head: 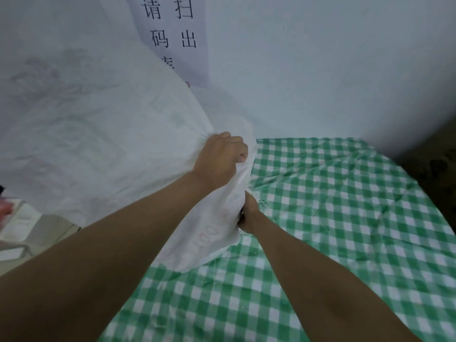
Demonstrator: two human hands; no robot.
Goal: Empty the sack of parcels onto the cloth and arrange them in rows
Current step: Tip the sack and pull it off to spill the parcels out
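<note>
A big white woven sack (98, 134) fills the left half of the view, its frayed mouth bunched at the left edge of the green-and-white checked cloth (345, 206). My left hand (220, 159) grips the gathered top of the mouth from above. Lower down, my right hand (248, 214) pinches the frayed lower rim of the mouth, its fingers partly hidden in the fabric. No parcels are visible; the sack hides its contents.
A white wall (320, 70) stands behind, with a paper sign (172, 33) bearing black characters. Dark floor (434, 156) shows past the cloth's far right corner. At the lower left are pale floor and some pink and white objects (9, 211).
</note>
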